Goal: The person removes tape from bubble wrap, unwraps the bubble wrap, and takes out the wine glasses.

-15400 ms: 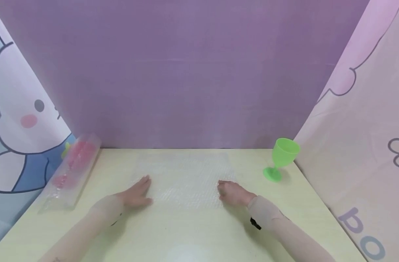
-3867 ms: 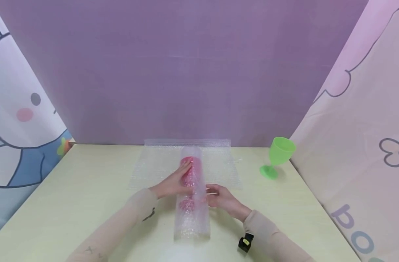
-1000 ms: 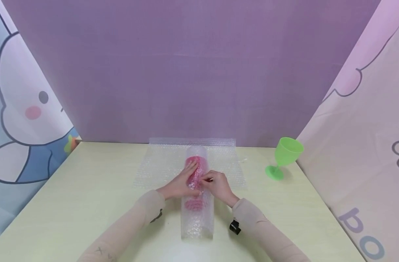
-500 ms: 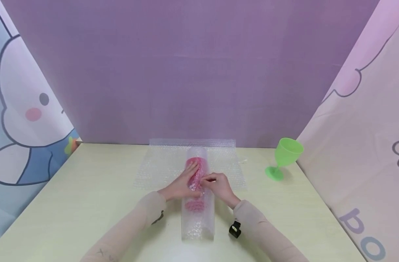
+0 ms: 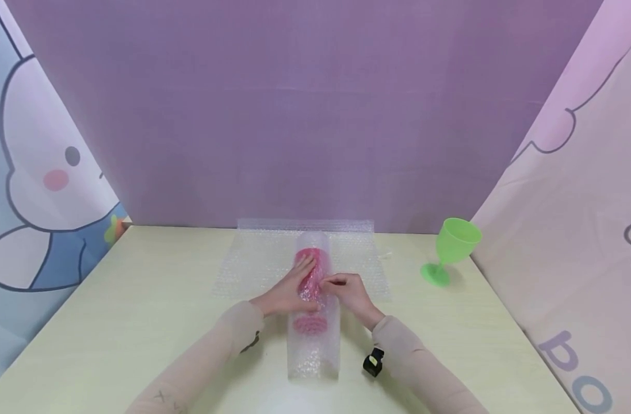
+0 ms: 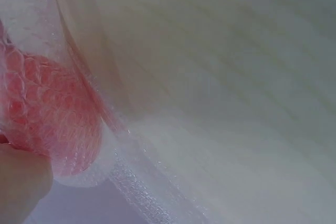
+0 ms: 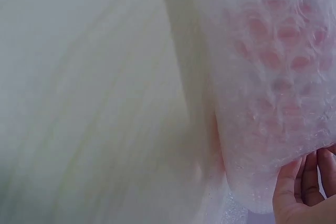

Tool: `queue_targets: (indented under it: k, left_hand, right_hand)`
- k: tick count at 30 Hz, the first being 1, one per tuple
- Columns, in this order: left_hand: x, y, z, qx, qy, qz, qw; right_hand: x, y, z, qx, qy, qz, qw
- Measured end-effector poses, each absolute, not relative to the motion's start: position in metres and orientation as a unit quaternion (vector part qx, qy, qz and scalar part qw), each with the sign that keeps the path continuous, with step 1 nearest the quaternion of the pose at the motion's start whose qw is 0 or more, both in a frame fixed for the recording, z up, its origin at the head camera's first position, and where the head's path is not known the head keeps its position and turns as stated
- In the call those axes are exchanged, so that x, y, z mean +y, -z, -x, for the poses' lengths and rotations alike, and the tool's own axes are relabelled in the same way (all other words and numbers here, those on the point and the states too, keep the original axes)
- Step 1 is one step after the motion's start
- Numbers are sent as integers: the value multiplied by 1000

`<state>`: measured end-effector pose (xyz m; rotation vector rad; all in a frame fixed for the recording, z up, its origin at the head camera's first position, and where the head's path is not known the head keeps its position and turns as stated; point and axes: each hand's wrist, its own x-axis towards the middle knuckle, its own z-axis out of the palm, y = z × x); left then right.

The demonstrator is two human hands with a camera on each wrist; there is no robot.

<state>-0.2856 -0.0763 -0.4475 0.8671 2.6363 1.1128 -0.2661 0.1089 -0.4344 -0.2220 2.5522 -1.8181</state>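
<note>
A roll of bubble wrap [image 5: 312, 351] lies lengthwise at the table's middle, its far part over a flat sheet of bubble wrap [image 5: 258, 259]. Through its clear layers shows a pink object [image 5: 310, 326], goblet-like, with a wide far part and a round near end. My left hand [image 5: 286, 290] rests across the roll from the left, fingers spread and mostly straight. From the right, my right hand [image 5: 351, 294] pinches the loose edge of the roll's wrap with thumb and fingertips. In the right wrist view, these fingers [image 7: 310, 179] sit at the wrap's edge.
A green plastic goblet [image 5: 456, 241] stands upright at the back right of the pale wooden table [image 5: 139, 322]. The flat sheet's far edge bends up against the purple backdrop [image 5: 305, 115]. Printed cloths hang along both sides.
Since the earliest frame, the wrapped roll has come from the far left onto the sheet. The right hand has moved from the roll's side up to its top. The last second shows almost no motion.
</note>
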Motion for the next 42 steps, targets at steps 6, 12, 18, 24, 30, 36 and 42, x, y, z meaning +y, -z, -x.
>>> queue_targets:
  k: [6, 12, 18, 24, 30, 36, 42]
  left_hand:
    - [-76, 446, 285, 878, -373, -289, 78]
    - [-76, 445, 285, 876, -376, -292, 74]
    - [-77, 446, 285, 879, -371, -291, 70]
    - [-77, 449, 285, 882, -369, -281, 80]
    - [-79, 450, 285, 877, -378, -287, 72]
    - [-79, 449, 285, 876, -378, -292, 63]
    - [-78, 451, 285, 876, -379, -291, 59]
  right_hand:
    - [112, 431, 263, 811, 582, 59, -6]
    - [120, 431, 261, 817, 574, 55, -18]
    - [134, 427, 255, 830, 556, 36, -24]
    - [156, 440, 258, 852, 522, -5, -27]
    - [172, 439, 255, 867, 498, -30, -9]
    - [184, 440, 253, 872, 486, -45, 19]
    - [189, 445, 253, 872, 486, -47, 32]
